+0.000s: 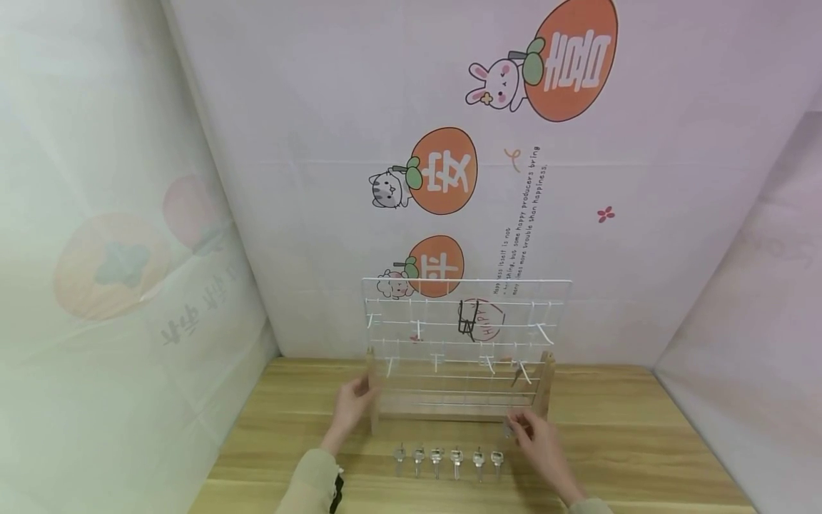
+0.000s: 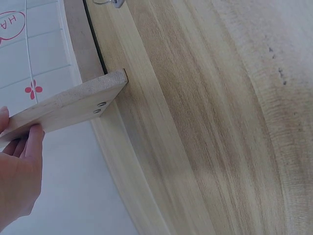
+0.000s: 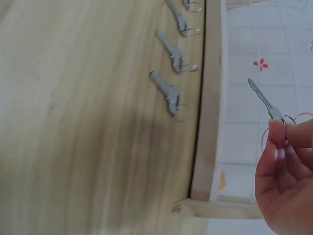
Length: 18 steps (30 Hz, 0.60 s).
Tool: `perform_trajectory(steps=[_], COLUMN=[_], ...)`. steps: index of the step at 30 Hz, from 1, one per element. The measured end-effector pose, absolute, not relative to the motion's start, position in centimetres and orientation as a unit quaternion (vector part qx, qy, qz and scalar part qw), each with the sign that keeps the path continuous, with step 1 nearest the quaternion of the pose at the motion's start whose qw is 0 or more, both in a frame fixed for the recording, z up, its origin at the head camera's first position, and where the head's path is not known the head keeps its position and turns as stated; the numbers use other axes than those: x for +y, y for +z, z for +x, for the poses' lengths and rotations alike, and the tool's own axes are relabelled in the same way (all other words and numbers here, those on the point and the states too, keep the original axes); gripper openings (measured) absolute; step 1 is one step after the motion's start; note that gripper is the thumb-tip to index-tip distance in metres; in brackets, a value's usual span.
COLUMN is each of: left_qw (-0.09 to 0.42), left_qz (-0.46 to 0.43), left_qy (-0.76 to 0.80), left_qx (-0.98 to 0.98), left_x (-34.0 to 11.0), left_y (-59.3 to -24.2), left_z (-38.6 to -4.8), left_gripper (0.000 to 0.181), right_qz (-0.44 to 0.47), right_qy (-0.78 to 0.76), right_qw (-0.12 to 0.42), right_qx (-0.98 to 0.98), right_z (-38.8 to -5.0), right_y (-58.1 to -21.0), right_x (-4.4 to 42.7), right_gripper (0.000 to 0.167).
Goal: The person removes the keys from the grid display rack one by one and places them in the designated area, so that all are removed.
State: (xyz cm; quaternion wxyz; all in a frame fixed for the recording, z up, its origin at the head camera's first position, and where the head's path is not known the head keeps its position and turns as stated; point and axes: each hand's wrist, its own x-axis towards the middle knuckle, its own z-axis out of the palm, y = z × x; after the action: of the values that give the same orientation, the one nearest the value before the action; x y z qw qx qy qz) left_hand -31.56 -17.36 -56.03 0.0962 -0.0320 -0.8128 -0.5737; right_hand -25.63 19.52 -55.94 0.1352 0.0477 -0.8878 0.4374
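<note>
A white wire grid rack (image 1: 475,280) with several hooks stands upright in a wooden frame. My left hand (image 1: 349,405) holds the rack's left wooden post (image 2: 63,105), thumb on one side and fingers on the other. My right hand (image 3: 288,171) pinches a silver key (image 3: 264,100) by its head, with a small ring at that end; the blade points away from the fingers. In the head view this hand is in front of the rack's lower right. Several silver keys (image 1: 457,457) with rings lie in a row before the rack. A key (image 1: 516,375) appears to hang on a lower right hook.
The rack stands on a wood-grain table (image 1: 308,400). Behind it is a white cloth wall (image 1: 321,214) with cartoon prints, and cloth also closes off both sides. The right wooden post (image 1: 546,389) rises close to my right hand.
</note>
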Motion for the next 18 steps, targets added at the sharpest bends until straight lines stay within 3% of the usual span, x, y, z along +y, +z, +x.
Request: perform_trajectory(steps=[8, 18], left_qw=[0.093, 0.08], left_qz=[-0.031, -0.026], left_qy=[-0.574, -0.587], left_qx=[-0.813, -0.805], left_x=[-17.4, -17.5], left_y=[-56.2, -56.3], left_z=[-31.6, -31.4], left_gripper=[0.05, 0.051], right_qz=[0.07, 0.089], right_qy=[0.417, 0.384], right_qw=[0.151, 0.068], right_qx=[-0.894, -0.916], right_z=[-25.5, -25.6], right_y=[-58.0, -59.2], right_x=[21.0, 22.9], right_gripper=[0.004, 0.004])
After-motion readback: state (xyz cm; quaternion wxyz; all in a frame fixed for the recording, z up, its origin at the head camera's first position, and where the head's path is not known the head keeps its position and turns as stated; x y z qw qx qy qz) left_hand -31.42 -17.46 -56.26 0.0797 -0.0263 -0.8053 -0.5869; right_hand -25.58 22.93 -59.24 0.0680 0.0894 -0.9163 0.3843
